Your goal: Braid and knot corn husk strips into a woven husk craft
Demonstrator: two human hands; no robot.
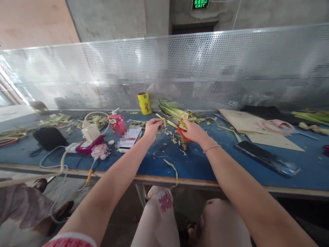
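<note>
My right hand (191,130) is wrapped round the red and orange handles of a pair of scissors (182,128). The dark blades point up and left, toward my other hand, over green stalk pieces. My left hand (153,128) is pinched closed just left of the blades; what lies between its fingertips is too small to make out. Beyond both hands lies a heap of green leafy stalks (177,111), with cut pale bits (175,140) scattered on the blue tabletop (151,168). A brown root-like end (184,143) shows below my right hand.
A yellow can-shaped roll (145,103) stands by the perforated metal screen (123,65). Left are a pink carton (117,124), a phone-like white device (130,139), a purple power strip (89,145) with cables, and a black pouch (49,138). Right are a dark phone (267,158) and brown cardboard (272,140).
</note>
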